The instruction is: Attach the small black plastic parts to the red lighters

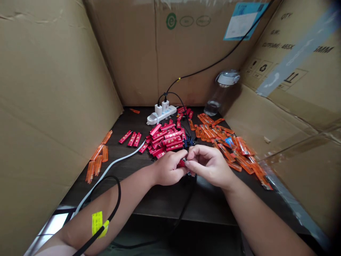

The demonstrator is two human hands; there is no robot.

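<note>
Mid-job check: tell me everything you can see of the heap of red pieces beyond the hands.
The heap of red pieces is a loose, layered pile of slim, glossy casings that look like plastic, with gold-coloured markings too small to read. The pieces lie flat or tilted, overlapping in differing directions, on the dark tabletop. A white cable runs up to its left edge; blue-black pieces lie along its right. Whether the left hand touches its near edge is unclear.

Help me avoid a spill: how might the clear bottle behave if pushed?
The bottle looks tall and narrow, so it may tip. Liquid shows only near its base, suggesting it's fairly light for its size.
</note>
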